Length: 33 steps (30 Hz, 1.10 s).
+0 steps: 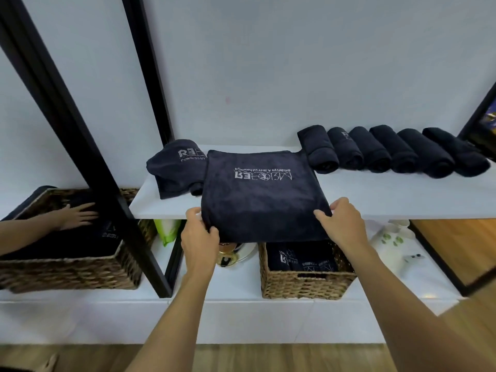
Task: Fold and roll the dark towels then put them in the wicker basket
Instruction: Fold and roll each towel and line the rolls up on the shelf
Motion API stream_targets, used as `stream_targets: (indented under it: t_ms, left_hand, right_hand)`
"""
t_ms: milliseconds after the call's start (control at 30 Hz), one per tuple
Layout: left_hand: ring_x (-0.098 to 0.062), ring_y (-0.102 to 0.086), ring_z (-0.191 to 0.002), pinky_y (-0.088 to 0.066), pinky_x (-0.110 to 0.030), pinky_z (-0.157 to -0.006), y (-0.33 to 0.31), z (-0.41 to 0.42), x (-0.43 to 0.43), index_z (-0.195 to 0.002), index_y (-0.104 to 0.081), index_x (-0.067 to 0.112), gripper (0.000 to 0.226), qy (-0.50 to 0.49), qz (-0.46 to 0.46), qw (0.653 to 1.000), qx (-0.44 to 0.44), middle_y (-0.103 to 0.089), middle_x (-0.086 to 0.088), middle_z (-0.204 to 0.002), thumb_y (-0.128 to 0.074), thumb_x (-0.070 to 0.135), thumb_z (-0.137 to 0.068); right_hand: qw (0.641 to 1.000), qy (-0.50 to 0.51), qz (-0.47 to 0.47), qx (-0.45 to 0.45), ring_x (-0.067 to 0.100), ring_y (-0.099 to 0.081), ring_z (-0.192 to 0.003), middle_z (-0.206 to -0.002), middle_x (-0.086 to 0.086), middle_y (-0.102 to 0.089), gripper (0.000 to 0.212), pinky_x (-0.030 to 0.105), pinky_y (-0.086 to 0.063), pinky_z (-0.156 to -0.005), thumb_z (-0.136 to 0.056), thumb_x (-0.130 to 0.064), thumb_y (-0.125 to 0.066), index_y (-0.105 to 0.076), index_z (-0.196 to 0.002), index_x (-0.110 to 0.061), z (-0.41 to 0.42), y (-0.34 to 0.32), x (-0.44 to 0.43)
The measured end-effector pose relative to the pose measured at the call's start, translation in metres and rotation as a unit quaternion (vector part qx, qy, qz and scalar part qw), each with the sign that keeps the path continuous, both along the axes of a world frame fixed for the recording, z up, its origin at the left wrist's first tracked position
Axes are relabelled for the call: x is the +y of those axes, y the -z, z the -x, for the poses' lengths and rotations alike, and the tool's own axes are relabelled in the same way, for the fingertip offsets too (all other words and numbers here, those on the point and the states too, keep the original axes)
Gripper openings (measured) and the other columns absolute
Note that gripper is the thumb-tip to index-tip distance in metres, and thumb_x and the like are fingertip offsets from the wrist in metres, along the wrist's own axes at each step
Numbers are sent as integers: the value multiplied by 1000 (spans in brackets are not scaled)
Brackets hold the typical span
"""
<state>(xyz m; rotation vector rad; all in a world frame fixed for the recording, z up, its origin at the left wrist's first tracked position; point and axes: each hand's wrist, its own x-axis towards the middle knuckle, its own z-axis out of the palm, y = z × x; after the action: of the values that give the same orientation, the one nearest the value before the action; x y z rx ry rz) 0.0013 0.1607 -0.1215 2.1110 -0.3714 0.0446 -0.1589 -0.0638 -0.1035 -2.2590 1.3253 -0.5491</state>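
At the far left, another person's hand [77, 214] lies flat on dark cloth inside a large basket [67, 269]. On the white shelf [402, 197] lies the folded dark towel [257, 194]. The left hand [198, 237] grips its near left corner and the right hand [343, 221] pinches its near right corner. Below stands the wicker basket [303, 287], which holds towels. Six rolled towels [397, 151] lie in a row at the right.

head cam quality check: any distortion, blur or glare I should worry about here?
Head view: strong wide-angle distortion, black shelf post leans hard at left; light even and soft, no glare on the white shelf; folded towel and rolled towels so dark that texture is mostly lost; left hand and right hand fairly sharp; bottom corners smeared.
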Motion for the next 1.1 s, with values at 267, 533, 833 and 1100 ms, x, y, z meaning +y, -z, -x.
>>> stream_targets:
  t_ms: [267,533,833,1100]
  left_hand:
    - [-19,-49,-64,-37,-30,-62,2,-6,16,-57,-51,13,35,77,15,981,177,-53,0,-61,-75,19,-82]
    - [-21,-55,-82,-49,-40,-74,-111,-35,20,-82,-63,16,15,78,278,950,122,-61,-6,-86,-59,21,-95]
    - [-21,-66,-91,-56,-36,-88,-269,-52,-11,-104,-66,10,11,136,499,845,137,-68,-4,-93,-60,11,-95]
    - [-26,-64,-117,-55,-39,-94,-323,-49,-12,-137,-56,22,47,311,419,852,33,-68,-4,-125,-53,0,-95]
  right_hand:
    - [957,-125,-231,-121,17,-65,-79,-80,0,-71,7,27,-50,-72,-84,-17,-75,-71,-83,-11,37,3,7]
    - [929,-107,-140,-325,15,-60,-80,-85,3,-65,11,30,-52,-75,-93,-12,-64,-62,-85,-19,36,-87,-17]
    - [832,-145,-170,-507,9,-60,-77,-83,-6,-63,15,30,-53,-73,-98,-18,-54,-58,-83,-20,-2,-247,-54]
    - [766,-258,-211,-550,18,-66,-98,-108,-5,-71,25,39,-58,-84,-97,-14,-52,-65,-115,-25,10,-307,-53]
